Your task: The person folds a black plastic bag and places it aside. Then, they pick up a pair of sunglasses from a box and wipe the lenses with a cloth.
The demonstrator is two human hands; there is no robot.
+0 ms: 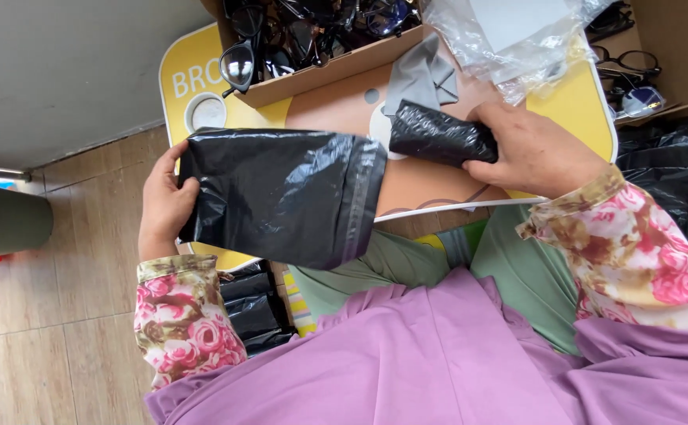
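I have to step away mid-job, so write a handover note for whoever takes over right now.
Left hand: grips the closed end of the black plastic mailer bag, held over the yellow tray table.
Right hand: closed around a black wrapped bundle at the bag's open end.
Done: bundle is wrapped.
Left: bundle is not yet inside; bag is unsealed.
Nearby: cardboard box of glasses, grey cloth.

One head camera looks steeply down, close, over a small table (580,106).
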